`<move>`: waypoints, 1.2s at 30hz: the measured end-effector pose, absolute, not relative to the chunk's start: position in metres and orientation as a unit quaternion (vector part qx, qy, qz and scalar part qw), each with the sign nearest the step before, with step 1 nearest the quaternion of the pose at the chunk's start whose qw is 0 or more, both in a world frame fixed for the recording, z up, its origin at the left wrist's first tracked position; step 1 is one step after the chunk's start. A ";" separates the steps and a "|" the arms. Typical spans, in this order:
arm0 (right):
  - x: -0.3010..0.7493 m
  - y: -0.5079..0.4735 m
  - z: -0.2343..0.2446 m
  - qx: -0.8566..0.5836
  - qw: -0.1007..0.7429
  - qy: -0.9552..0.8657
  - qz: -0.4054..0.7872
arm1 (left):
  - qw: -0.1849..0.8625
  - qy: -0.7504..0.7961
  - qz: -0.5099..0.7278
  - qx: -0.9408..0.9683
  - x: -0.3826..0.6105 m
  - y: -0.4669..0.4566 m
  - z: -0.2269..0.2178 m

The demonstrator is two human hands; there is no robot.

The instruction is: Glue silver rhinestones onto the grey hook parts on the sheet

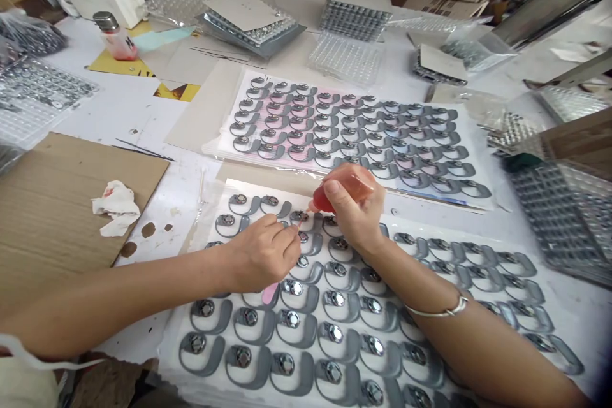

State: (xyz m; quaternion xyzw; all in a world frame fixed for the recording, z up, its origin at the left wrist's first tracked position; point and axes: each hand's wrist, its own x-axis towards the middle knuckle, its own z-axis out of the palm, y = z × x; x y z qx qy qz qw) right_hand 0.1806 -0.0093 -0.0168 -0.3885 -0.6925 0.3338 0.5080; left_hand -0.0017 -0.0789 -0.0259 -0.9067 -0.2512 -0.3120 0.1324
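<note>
My right hand (358, 213) is wrapped round a soft squeeze bottle (351, 183) of red liquid, its thin nozzle tilted down to the left. Close to the nozzle tip, my left hand (268, 252) has its fingers curled together low over the sheet; what they hold, if anything, is hidden. Beneath both hands lies a white sheet (229, 187) with rows of grey hook-shaped metal pieces (296, 330), each bearing a shiny round setting. One pink patch (270, 294) shows just below my left hand. My forearms cover part of the rows.
Behind is a second sheet (478, 166) of similar pieces. Cardboard (62, 204) with a crumpled tissue (116, 207) lies left. A small bottle (115, 38) with pink-red contents stands far left. Stacked clear trays (356, 13) are at the back, a dark-filled tray (554, 204) at right.
</note>
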 end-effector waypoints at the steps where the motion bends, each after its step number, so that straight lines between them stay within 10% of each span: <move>1: 0.180 -0.009 -0.017 -0.388 0.508 -0.693 0.335 | 0.132 -0.251 -0.313 -0.906 -0.002 -0.079 -0.026; 36: 0.178 -0.008 -0.015 -0.369 0.559 -0.687 0.282 | 0.134 -0.259 -0.314 -0.904 -0.002 -0.080 -0.027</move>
